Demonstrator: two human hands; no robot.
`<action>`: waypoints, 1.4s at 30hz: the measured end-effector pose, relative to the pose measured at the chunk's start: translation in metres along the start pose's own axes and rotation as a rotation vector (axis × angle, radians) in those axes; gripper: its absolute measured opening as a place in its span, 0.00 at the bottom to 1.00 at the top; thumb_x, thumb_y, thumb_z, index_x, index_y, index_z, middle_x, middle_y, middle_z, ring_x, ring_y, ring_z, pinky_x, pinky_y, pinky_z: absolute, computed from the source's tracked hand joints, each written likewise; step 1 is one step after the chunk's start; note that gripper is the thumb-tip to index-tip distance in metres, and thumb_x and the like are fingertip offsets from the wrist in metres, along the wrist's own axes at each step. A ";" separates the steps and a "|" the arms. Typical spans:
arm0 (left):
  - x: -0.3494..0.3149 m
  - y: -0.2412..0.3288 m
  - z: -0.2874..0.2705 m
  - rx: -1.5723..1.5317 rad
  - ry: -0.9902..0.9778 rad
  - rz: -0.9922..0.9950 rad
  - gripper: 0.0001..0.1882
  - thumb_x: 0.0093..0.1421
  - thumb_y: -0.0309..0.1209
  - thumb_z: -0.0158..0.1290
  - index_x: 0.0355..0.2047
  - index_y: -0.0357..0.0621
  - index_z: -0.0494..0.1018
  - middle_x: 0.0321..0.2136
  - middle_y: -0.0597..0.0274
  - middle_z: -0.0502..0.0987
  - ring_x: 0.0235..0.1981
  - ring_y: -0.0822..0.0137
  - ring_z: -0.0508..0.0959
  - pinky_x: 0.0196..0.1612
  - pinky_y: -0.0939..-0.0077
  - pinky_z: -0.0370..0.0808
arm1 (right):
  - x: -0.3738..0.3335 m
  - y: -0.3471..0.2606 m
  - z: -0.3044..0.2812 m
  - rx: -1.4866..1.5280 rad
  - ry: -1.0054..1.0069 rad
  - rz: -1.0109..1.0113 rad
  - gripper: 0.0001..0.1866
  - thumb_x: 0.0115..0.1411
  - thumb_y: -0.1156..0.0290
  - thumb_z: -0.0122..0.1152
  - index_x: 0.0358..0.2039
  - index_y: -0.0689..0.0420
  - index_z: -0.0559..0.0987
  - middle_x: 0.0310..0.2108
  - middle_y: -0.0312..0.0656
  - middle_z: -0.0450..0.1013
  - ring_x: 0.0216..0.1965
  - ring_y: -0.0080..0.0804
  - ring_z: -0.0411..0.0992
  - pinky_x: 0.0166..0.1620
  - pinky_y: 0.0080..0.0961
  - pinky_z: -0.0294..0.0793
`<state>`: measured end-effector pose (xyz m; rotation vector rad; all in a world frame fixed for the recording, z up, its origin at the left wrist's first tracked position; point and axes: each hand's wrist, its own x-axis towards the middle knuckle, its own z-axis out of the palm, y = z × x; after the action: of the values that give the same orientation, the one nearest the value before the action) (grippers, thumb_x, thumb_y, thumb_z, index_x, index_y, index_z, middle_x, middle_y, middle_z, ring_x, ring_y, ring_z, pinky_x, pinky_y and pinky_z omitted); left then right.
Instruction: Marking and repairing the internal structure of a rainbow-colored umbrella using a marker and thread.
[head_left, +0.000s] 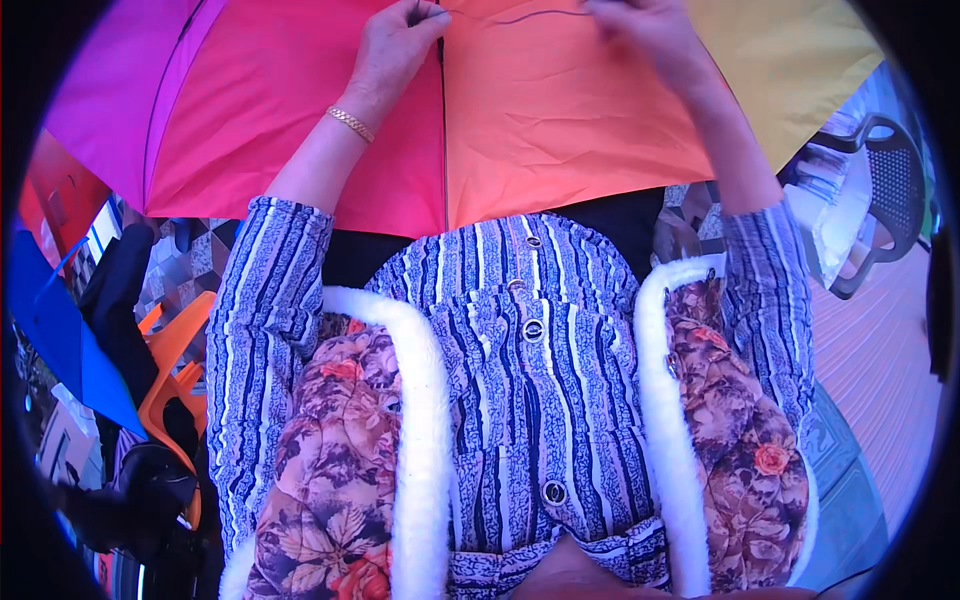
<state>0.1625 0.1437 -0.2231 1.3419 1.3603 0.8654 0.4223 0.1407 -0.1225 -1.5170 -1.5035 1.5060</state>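
Observation:
A multicoloured umbrella [290,120] is spread over my lap, with purple, red, orange and yellow panels. A thin dark rib [443,130] runs along the seam between its red and orange panels. My left hand [400,40] is at the top edge by this rib, its thumb and fingers pinched together. From there a thin dark thread [530,17] stretches across the orange panel to my right hand [645,30]. That hand is somewhat blurred, with its fingers closed where the thread ends. The upper parts of both hands are cut off by the picture's edge, and no needle can be made out.
An orange plastic chair [170,370] stands to my left, beside a blue panel-like object [75,330]. On the right is a dark grey chair [890,190] with white material [825,215] on it. Lower right lies a greenish plastic surface [840,490].

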 end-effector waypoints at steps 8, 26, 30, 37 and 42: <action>-0.004 0.034 0.014 -0.356 -0.029 -0.100 0.03 0.57 0.28 0.54 0.29 0.44 0.72 0.22 0.73 0.71 0.21 0.82 0.68 0.24 0.89 0.64 | 0.046 0.061 0.103 -0.069 -0.130 -0.371 0.08 0.56 0.80 0.52 0.37 0.68 0.71 0.18 0.35 0.59 0.21 0.27 0.60 0.46 0.33 0.69; -0.011 0.000 0.004 0.008 0.201 0.081 0.04 0.57 0.25 0.50 0.25 0.43 0.68 0.18 0.66 0.71 0.19 0.73 0.72 0.21 0.78 0.67 | 0.044 0.038 0.022 1.111 0.413 -0.099 0.02 0.64 0.73 0.45 0.33 0.54 0.68 0.20 0.36 0.67 0.21 0.30 0.70 0.35 0.43 0.77; -0.013 0.028 0.018 0.331 0.170 0.131 0.05 0.54 0.26 0.52 0.25 0.41 0.67 0.18 0.59 0.72 0.23 0.65 0.75 0.25 0.70 0.70 | 0.030 0.056 -0.046 1.093 0.649 -0.172 0.01 0.63 0.73 0.47 0.33 0.54 0.68 0.17 0.34 0.64 0.19 0.29 0.66 0.41 0.44 0.76; -0.014 0.015 0.029 0.643 0.315 0.142 0.08 0.51 0.28 0.55 0.28 0.41 0.68 0.24 0.49 0.73 0.29 0.49 0.76 0.30 0.59 0.72 | -0.027 0.053 -0.051 1.065 0.551 -0.170 0.04 0.63 0.72 0.49 0.37 0.56 0.70 0.19 0.34 0.65 0.22 0.28 0.66 0.42 0.39 0.75; -0.015 0.003 0.037 0.758 0.461 0.137 0.08 0.53 0.28 0.54 0.32 0.43 0.68 0.27 0.48 0.73 0.31 0.45 0.75 0.31 0.56 0.72 | -0.059 0.033 -0.086 1.247 0.206 -0.359 0.06 0.57 0.80 0.51 0.36 0.68 0.71 0.18 0.35 0.58 0.21 0.27 0.60 0.49 0.35 0.67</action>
<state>0.1971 0.1238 -0.2274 1.8944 2.1080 0.8081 0.5254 0.1065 -0.1118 -0.5690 -0.4175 1.4946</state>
